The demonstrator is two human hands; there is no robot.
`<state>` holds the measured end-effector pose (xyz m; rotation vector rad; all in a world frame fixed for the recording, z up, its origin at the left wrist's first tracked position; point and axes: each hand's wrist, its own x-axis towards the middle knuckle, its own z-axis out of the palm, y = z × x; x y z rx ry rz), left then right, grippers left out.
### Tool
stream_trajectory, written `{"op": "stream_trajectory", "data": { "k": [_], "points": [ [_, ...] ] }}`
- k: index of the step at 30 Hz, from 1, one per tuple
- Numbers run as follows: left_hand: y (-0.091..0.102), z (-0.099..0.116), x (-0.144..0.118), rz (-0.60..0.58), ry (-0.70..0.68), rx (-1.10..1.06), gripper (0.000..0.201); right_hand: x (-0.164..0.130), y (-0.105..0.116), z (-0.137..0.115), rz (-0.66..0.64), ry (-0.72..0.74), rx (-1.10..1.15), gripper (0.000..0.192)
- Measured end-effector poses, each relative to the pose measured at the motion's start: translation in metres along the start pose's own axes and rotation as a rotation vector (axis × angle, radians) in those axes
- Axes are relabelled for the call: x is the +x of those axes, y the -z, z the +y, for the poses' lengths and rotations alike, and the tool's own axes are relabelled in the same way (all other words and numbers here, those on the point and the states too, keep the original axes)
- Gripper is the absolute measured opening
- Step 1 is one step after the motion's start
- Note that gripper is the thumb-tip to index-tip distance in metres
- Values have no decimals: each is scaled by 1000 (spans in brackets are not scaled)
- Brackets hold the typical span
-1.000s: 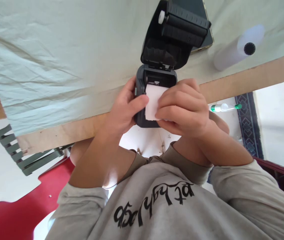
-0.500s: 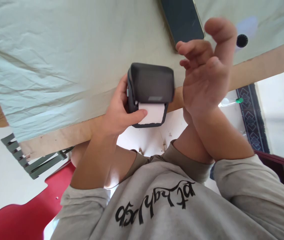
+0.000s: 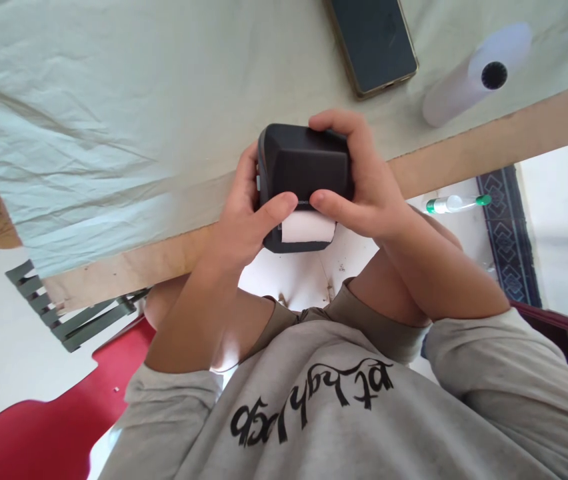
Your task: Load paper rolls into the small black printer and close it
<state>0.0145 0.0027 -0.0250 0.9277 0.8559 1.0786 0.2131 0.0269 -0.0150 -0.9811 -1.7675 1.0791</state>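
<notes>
A small black receipt printer (image 3: 309, 167) is held between my two hands at the table's front edge. White paper (image 3: 308, 227) sticks out from under its dark lid on the side towards me. My left hand (image 3: 249, 213) wraps around the left side, its thumb on the lid's near edge. On the right side, my right hand (image 3: 359, 180) grips the printer with its fingers over the far corner and its thumb on the lid's near edge. The printer hides some fingertips of both hands.
A dark phone (image 3: 377, 43) lies beyond the printer on the cloth-covered table (image 3: 114, 133). To the right stands a white cylinder (image 3: 457, 90) with a black round part. Below the table edge are a bottle with a green cap (image 3: 457, 204) and a red chair (image 3: 39, 433).
My right hand has come down from the air on the right and taken hold of the printer. The lid's near edge now sits lower over the paper. My left hand has kept its hold.
</notes>
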Motion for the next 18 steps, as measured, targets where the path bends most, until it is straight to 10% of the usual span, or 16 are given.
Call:
{"op": "stream_trajectory", "data": {
  "k": [18],
  "points": [
    [-1,3,2,-25,54,-67,50,0,-1,1,6,63,-52,63]
  ]
}}
